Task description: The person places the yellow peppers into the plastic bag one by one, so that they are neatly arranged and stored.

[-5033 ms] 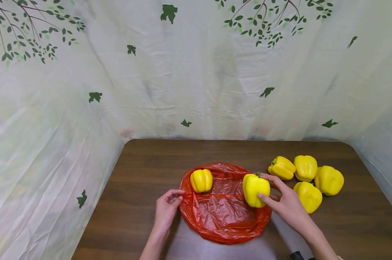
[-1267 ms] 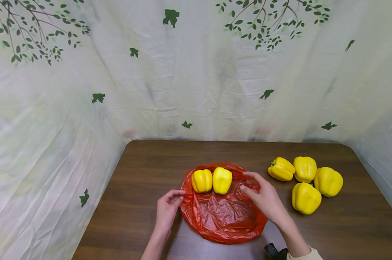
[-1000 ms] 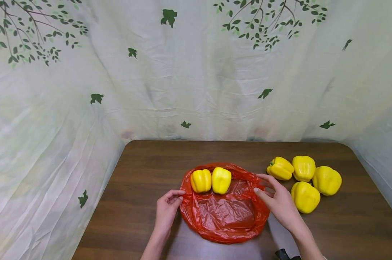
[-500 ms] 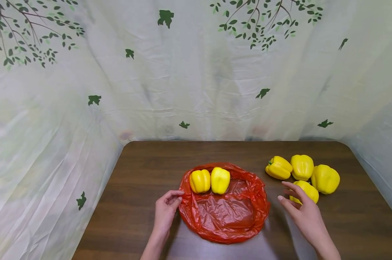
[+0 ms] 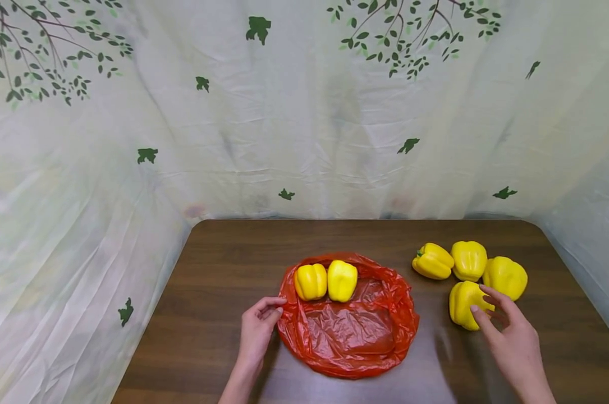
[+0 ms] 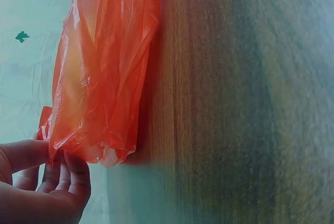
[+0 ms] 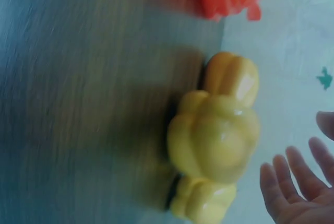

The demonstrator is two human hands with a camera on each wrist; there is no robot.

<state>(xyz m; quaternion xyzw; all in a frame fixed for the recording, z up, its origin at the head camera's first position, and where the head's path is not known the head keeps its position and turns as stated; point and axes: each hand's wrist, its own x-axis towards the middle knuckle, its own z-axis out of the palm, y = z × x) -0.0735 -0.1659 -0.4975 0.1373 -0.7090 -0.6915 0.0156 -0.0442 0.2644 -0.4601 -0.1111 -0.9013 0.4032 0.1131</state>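
A red plastic bag point(image 5: 349, 331) lies on the table with its mouth spread wide, two yellow bell peppers point(image 5: 311, 281) side by side at its back left. My left hand point(image 5: 256, 331) pinches the bag's left rim; the left wrist view shows thumb and fingers on the red film point(image 6: 104, 88). Over the nearest pepper point(image 5: 463, 306) of the right-hand group hovers my right hand point(image 5: 511, 342), fingers spread and slightly bent, holding nothing. In the right wrist view the fingers point(image 7: 292, 182) stand apart from the peppers point(image 7: 216, 135).
Three more yellow peppers point(image 5: 468, 261) sit close together behind the nearest one, at the table's back right. The brown wooden table point(image 5: 223, 264) ends at a pale curtain point(image 5: 329, 140) printed with leaves.
A second pepper now lies in the bag, let go by my right hand. That hand touched the bag's right side, then moved right to the other peppers. My left hand stayed at the rim.
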